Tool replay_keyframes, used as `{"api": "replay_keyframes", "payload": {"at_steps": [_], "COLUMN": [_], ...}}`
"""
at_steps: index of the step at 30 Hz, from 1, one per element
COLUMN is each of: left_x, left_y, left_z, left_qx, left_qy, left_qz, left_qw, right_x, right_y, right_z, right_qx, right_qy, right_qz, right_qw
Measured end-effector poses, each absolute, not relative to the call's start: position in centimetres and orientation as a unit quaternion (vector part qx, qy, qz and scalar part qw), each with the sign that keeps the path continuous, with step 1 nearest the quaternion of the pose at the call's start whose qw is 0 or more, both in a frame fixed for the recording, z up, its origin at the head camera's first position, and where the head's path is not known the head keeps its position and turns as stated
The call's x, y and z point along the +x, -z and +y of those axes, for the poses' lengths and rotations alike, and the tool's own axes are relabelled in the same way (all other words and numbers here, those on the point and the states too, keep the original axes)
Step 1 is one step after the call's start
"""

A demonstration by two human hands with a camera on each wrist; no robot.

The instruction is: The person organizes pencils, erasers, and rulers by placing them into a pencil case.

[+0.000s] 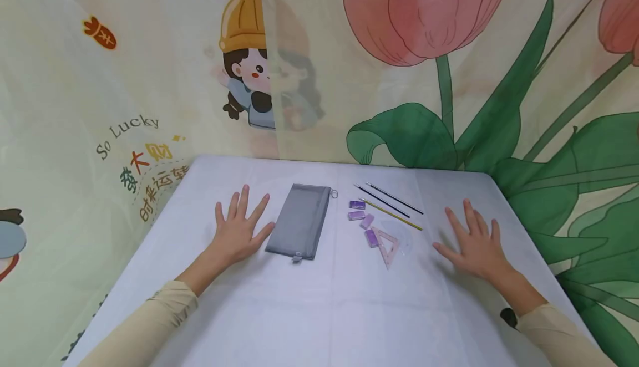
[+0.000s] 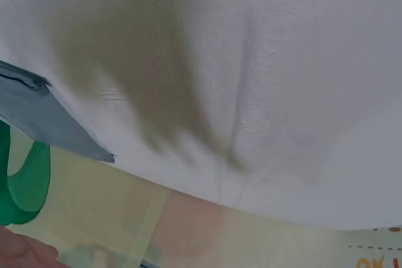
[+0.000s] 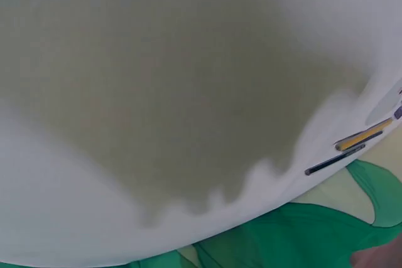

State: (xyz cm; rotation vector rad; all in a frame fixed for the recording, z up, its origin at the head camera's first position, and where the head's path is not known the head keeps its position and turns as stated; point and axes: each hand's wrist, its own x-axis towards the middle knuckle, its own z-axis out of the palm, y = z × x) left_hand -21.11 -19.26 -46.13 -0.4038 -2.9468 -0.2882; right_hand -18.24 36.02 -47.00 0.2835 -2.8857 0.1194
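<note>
My left hand (image 1: 237, 231) is held over the white table with fingers spread, its thumb tip beside the left edge of a grey zip pouch (image 1: 299, 222). Across the table, the right hand (image 1: 476, 250) also has its fingers spread and holds nothing. Between the pouch and that hand lie two dark pencils (image 1: 394, 198) and a yellow pencil (image 1: 394, 215). Several purple erasers (image 1: 357, 204) are grouped nearer the pouch. A pink set square (image 1: 381, 248) touches or overlaps the lowest eraser, with a faint clear curved piece (image 1: 405, 242) to its right.
The white table (image 1: 324, 322) runs back to a hanging cloth (image 1: 309, 145) printed with tulips and cartoon figures. A key-ring-like loop (image 1: 334, 194) sticks out at the pouch's top right corner. In both wrist views, hand shadows fall on the tabletop.
</note>
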Motion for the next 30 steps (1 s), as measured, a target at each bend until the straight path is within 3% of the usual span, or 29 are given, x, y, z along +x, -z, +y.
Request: {"api": "replay_keyframes", "payload": {"at_steps": [14, 30], "left_x": [-22.7, -23.6], "left_y": [46.3, 46.1], "left_z": [-18.6, -11.7], "left_qx": [-0.134, -0.174], "left_qy": [0.091, 0.133], "left_qz": [-0.983, -0.972], "left_qw": [0.089, 0.081], "right_x": [-21.8, -25.3], "right_y": [47.2, 46.5], "right_z": [37.1, 34.7], "right_qx": [0.095, 0.136], "right_qy": [-0.053, -0.139], "right_qz": [-0.984, -0.974], "right_qw": [0.138, 0.114]}}
